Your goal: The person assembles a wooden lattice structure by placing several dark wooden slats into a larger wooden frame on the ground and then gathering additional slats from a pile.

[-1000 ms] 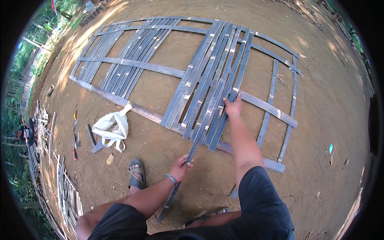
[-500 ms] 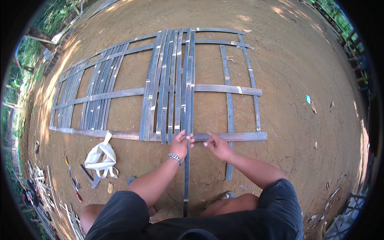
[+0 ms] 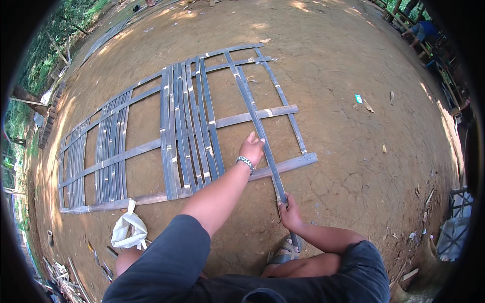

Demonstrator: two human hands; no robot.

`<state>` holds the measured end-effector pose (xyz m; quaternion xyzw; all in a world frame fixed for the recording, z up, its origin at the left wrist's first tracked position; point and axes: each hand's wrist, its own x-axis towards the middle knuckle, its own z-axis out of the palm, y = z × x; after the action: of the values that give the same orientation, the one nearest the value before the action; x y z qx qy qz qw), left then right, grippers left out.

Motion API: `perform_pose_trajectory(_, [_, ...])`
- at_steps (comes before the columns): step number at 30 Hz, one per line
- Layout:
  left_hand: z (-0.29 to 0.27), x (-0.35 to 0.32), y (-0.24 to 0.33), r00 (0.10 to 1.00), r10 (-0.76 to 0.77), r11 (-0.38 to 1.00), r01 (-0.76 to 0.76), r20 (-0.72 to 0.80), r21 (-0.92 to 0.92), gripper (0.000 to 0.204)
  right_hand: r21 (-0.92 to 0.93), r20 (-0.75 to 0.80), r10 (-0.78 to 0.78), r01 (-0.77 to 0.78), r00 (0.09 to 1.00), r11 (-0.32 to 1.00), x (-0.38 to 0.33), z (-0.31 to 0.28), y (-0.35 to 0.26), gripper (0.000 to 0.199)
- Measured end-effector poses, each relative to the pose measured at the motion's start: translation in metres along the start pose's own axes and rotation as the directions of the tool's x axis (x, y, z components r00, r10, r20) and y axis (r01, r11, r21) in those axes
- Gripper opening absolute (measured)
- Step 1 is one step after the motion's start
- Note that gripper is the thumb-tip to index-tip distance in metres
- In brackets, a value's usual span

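While the fingers of the right hand [image 3: 291, 214] gripped one long, flat, dark grey, bamboo-like slat [image 3: 270, 157], those of the left hand [image 3: 251, 150] touched its left edge farther up; whether they pinched it, I could not tell. The slat lay aslant across four long, brown-grey rails [image 3: 280, 112], partly over a second dark slat [image 3: 232, 65]. The work looked partly done: left of the fingers, three bunches of narrow dark slats [image 3: 166, 136], too crowded for a sure count, crossed the rails, with bare gaps between them seemingly left. Right of the left fingers was one thin end slat [image 3: 281, 96]; left of the right fingers, one white bag [image 3: 135, 219].
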<state>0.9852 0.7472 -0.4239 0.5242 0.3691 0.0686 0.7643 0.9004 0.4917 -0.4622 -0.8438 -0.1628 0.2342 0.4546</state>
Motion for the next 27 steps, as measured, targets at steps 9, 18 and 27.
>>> perform_pose_trajectory(9, [-0.096, -0.130, -0.130, 0.905, -0.340, 0.833, 0.164, 0.254, 0.529, 0.057, -0.162, -0.240, -0.033, -0.007, 0.970, 0.987, 0.204, 0.000, -0.002, 0.044])
perform_pose_trajectory(18, [-0.146, -0.214, -0.209, 0.827, -0.519, 0.796, 0.376, 0.217, 0.474, 0.050, -0.214, -0.275, 0.025, -0.087, 0.961, 0.973, 0.305, 0.027, 0.010, 0.049])
perform_pose_trajectory(27, [-0.124, -0.180, -0.171, 0.892, -0.434, 0.813, 0.329, 0.124, 0.480, 0.043, -0.217, -0.258, 0.044, -0.102, 0.965, 0.971, 0.321, 0.021, 0.006, 0.050])
